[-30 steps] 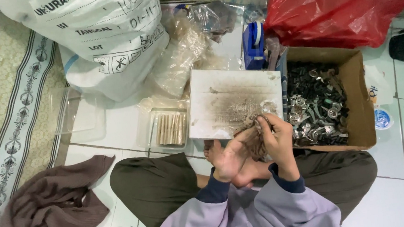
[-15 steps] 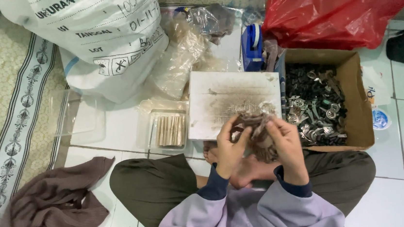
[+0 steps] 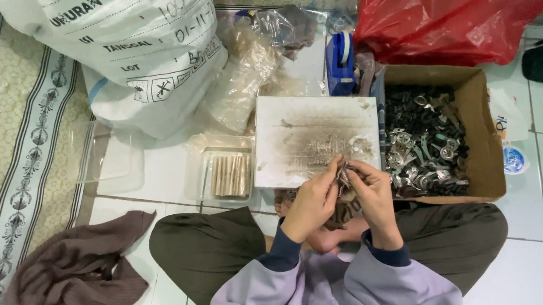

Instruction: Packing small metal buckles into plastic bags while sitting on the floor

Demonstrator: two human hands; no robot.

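I sit cross-legged on a tiled floor. My left hand [image 3: 312,202] and my right hand [image 3: 373,192] meet just below the near edge of a stained white board [image 3: 312,136]. Together their fingertips pinch a small metal part [image 3: 343,174], too small to make out in detail. To the right stands a cardboard box [image 3: 479,128] filled with dark and silvery metal parts [image 3: 422,142]. Left of the board, a clear plastic tray [image 3: 224,173] holds a row of pale tan sticks.
A large white printed sack [image 3: 138,46] and clear plastic bags [image 3: 245,76] lie at the back. A red plastic bag [image 3: 455,5] sits behind the box, a blue object [image 3: 341,61] beside it. A brown cloth [image 3: 73,281] lies at front left, a patterned mat [image 3: 2,143] beyond.
Both hands have shifted slightly up toward the board's near edge and drawn together around the small part; the right hand's fingers now meet the left's.
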